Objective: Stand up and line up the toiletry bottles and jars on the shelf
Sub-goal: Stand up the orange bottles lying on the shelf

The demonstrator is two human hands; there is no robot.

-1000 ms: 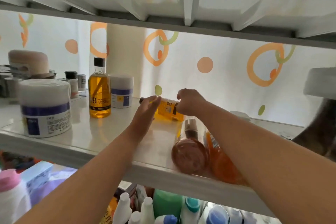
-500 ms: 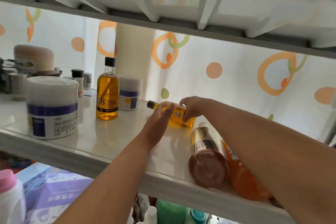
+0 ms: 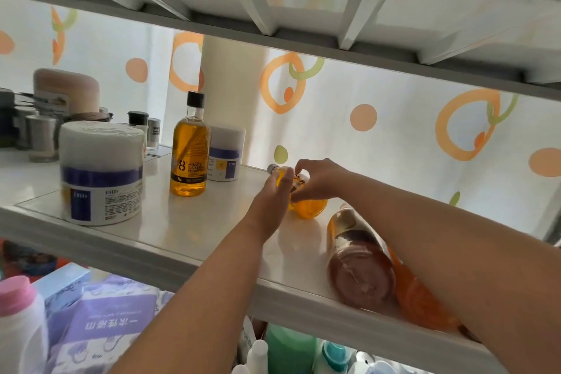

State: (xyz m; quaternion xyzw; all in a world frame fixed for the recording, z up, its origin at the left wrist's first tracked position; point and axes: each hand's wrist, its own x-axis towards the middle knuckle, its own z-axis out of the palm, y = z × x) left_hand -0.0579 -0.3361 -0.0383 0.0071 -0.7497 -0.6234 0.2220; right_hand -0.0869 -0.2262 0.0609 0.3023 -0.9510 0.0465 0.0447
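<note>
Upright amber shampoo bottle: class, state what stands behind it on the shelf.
A smaller white jar with a purple band stands behind it, its left edge covered by the bottle. Beyond hangs a patterned curtain.

Shelf (image 3: pixel 182 231): smooth, glossy white, shows reflections. Upright bottle (image 3: pixel 190 158) & lying bottle (image 3: pixel 306 206): clear, glossy; glass vs plastic unclear. Jar (image 3: pixel 101 173): white plastic, semi-matt. Tins (image 3: pixel 41 136), back-left: dull metal. Curtain (image 3: pixel 394 136): thin, matt, translucent.
</note>
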